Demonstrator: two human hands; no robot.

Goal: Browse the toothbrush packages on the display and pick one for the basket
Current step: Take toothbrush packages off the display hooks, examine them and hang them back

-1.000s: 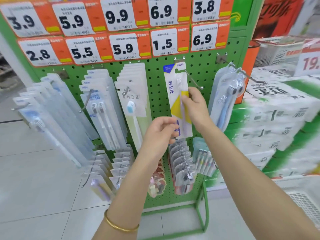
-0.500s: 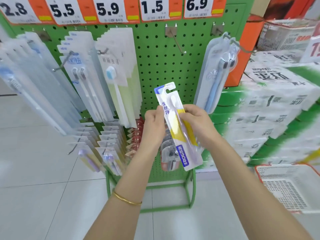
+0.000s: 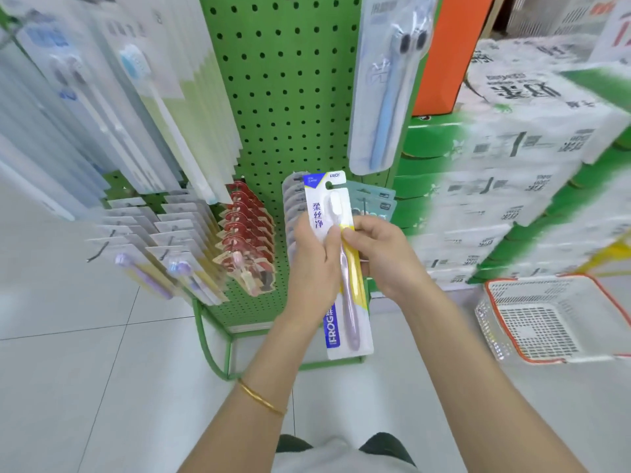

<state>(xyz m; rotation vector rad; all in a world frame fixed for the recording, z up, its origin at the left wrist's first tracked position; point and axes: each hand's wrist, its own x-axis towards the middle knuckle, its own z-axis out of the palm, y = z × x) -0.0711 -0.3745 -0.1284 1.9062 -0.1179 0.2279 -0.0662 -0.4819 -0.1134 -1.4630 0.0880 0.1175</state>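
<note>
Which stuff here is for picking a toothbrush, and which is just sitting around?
For the job:
- yellow toothbrush package, held by left hand and right hand
- white basket on the floor
- green pegboard display with hanging packages

Just around:
- stacked paper packs
- gold bracelet
- floor tiles

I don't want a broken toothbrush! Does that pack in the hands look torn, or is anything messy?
Nothing stands out. The toothbrush package looks flat and whole, held between the left hand and right hand. Packs on the green pegboard hang in neat rows, and the basket sits on the floor.
</note>
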